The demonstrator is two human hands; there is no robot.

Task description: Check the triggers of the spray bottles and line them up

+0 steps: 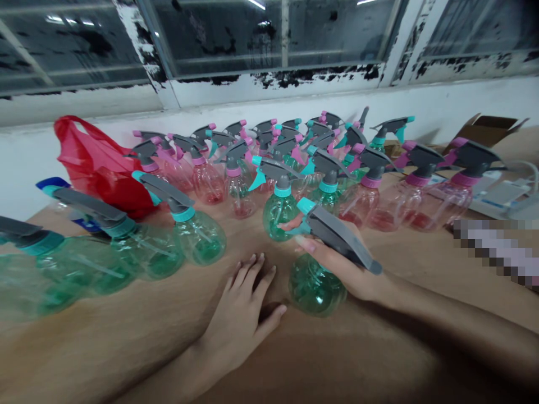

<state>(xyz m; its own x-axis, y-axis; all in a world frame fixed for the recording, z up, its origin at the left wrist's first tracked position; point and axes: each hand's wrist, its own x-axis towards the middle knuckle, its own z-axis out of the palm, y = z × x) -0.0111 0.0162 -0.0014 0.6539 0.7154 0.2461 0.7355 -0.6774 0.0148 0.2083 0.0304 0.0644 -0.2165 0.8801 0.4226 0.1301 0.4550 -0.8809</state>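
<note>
My right hand [343, 258] grips a green spray bottle [316, 286] by its neck, just under the grey and teal trigger head. The bottle stands nearly upright at the table's middle, its nozzle pointing up and to the left. My left hand [248, 303] lies palm down on the wooden table [177, 348], fingers spread, a little left of that bottle and apart from it. Another green spray bottle [281, 210] stands just behind the held one. To the left, several green spray bottles [200, 238] form a row.
Many pink and green spray bottles [209, 179] crowd the back of the table. A red plastic bag [113, 174] sits back left. At the right are an open cardboard box [484, 132] and a pale device [505, 193]. A wall with windows [269, 39] rises behind.
</note>
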